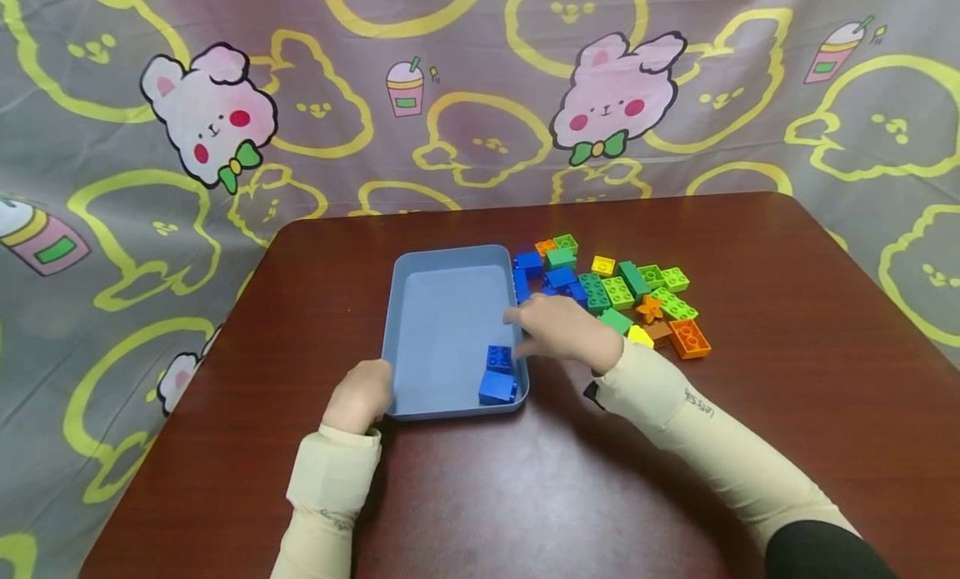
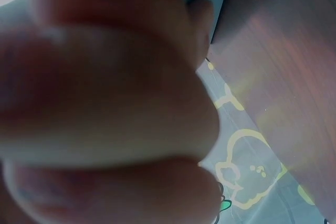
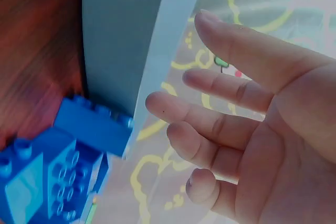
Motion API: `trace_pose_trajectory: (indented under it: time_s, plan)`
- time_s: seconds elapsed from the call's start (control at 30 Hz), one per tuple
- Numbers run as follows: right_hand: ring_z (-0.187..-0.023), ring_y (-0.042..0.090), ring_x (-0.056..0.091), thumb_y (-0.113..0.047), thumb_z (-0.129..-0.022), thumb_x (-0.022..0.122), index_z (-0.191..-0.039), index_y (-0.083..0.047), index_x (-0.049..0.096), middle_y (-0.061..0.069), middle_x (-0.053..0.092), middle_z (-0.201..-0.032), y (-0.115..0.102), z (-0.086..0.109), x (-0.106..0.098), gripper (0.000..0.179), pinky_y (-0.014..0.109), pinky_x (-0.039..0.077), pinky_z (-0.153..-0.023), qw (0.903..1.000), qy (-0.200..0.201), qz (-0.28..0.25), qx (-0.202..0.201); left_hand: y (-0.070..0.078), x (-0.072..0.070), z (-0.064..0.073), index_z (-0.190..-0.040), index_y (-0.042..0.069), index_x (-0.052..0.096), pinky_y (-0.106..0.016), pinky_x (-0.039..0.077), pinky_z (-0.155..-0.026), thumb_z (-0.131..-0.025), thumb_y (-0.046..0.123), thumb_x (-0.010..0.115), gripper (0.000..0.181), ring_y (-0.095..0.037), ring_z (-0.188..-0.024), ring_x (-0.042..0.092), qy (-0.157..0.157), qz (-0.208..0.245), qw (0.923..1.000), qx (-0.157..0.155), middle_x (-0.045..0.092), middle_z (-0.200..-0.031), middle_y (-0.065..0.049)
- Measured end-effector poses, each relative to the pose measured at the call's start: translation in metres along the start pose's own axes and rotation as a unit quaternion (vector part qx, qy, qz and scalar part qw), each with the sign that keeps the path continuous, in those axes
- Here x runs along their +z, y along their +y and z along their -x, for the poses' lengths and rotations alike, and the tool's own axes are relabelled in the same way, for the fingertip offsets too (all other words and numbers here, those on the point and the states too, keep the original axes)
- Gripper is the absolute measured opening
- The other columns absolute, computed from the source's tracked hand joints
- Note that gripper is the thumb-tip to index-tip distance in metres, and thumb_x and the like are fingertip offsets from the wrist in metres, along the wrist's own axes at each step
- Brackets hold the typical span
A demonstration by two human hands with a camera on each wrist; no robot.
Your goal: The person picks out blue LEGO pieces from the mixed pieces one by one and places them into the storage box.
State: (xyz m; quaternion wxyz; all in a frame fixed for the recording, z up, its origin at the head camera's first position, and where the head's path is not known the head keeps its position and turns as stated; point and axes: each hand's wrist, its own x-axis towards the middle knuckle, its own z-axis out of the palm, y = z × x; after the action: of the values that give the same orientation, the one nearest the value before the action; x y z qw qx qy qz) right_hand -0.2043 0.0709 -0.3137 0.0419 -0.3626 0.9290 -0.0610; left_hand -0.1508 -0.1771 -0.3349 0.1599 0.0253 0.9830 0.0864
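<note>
A grey-blue tray lies on the table, with two blue toy bricks, one studded brick and a larger brick, inside at its near right corner. My left hand grips the tray's near left edge with curled fingers, which fill much of the left wrist view. Over the tray's right rim hovers my right hand, fingers spread and holding nothing. In the right wrist view its palm faces the tray wall, and several blue bricks stand outside that wall.
Right of the tray lies a loose pile of bricks: blue ones, green ones, a yellow one, an orange one and an orange flower-shaped piece. Behind the brown table hangs a patterned curtain.
</note>
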Motion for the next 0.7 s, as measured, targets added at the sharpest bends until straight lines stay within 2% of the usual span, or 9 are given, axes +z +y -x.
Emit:
trace_pose_trajectory:
  time_s: [0.13,0.27,0.43,0.57,0.7]
  plan:
    - [-0.067,0.017,0.052,-0.03,-0.071,0.074,-0.103,-0.007,0.064,0.005,0.063,-0.079,0.01,0.006,-0.003,0.04,0.027,0.046,-0.057,0.9998,0.015,-0.011,0.01,0.0,0.0,0.001,-0.056,0.0,0.051,-0.027,0.036,-0.04,-0.071,-0.014,0.049,0.021,-0.02,-0.049,0.043,0.003,0.001,1.0,0.002,0.046,-0.055,-0.011]
    - [-0.072,0.018,0.053,-0.03,-0.073,0.073,-0.107,-0.007,0.063,0.007,0.063,-0.087,0.02,0.011,-0.004,0.042,0.03,0.048,-0.062,0.9992,0.007,-0.015,0.038,0.0,-0.001,0.001,-0.056,0.001,0.05,-0.026,0.035,-0.04,-0.071,-0.014,0.048,0.022,-0.02,-0.049,0.041,0.007,-0.001,1.0,0.005,0.044,-0.055,-0.011]
    - [-0.077,0.02,0.056,-0.027,-0.075,0.072,-0.109,-0.004,0.061,0.009,0.063,-0.094,0.035,0.021,-0.005,0.043,0.032,0.049,-0.065,0.996,-0.004,-0.033,0.083,0.0,-0.001,-0.001,-0.055,0.0,0.051,-0.027,0.038,-0.039,-0.07,-0.015,0.05,0.022,-0.019,-0.045,0.045,-0.005,0.01,0.9999,-0.003,0.047,-0.052,-0.01]
    - [-0.071,0.019,0.053,-0.026,-0.075,0.072,-0.111,-0.003,0.059,0.007,0.061,-0.083,0.047,0.027,-0.004,0.045,0.03,0.047,-0.057,0.9926,-0.005,-0.042,0.114,0.0,0.0,-0.002,-0.055,0.0,0.051,-0.026,0.038,-0.039,-0.072,-0.014,0.049,0.022,-0.019,-0.044,0.045,-0.014,0.013,0.9998,-0.009,0.048,-0.051,-0.009]
    - [-0.065,0.018,0.051,-0.027,-0.074,0.072,-0.109,-0.002,0.059,0.006,0.059,-0.075,0.054,0.031,0.0,0.045,0.03,0.045,-0.054,0.9911,-0.005,-0.04,0.127,0.0,-0.001,-0.001,-0.056,0.0,0.051,-0.027,0.038,-0.039,-0.071,-0.015,0.05,0.021,-0.019,-0.045,0.046,-0.014,0.01,0.9998,-0.008,0.048,-0.053,-0.01]
